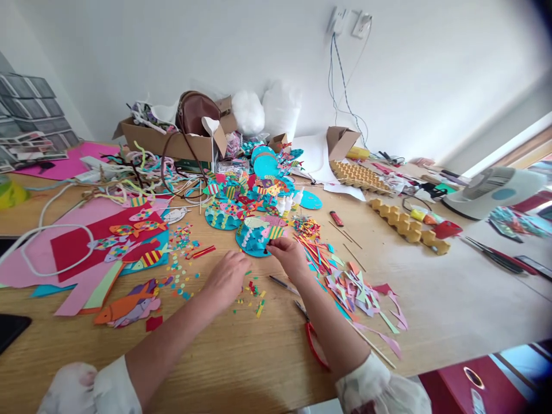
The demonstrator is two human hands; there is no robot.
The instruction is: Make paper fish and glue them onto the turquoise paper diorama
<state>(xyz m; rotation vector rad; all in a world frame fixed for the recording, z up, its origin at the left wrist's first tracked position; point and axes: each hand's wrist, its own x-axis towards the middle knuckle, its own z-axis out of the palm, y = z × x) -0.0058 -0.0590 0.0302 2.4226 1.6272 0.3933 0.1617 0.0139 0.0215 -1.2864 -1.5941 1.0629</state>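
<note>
My right hand (288,254) pinches a tiny dark scrap at the near edge of a blue paper disc (254,237) decorated with paper fish and white strips. My left hand (226,278) rests knuckles-up on the wooden table (431,310) just left of it, fingers curled over small paper bits (252,290); what it holds, if anything, is hidden. A pencil (282,284) lies between my forearms. Red-handled scissors (311,336) lie under my right forearm.
More blue discs (267,167) and paper fish (125,307) cover the middle and left. Coloured strips (357,287) pile at the right. Cardboard boxes (172,138), egg trays (407,221), glue bottles (287,202), a white device (491,190) and black scissors (495,256) stand beyond.
</note>
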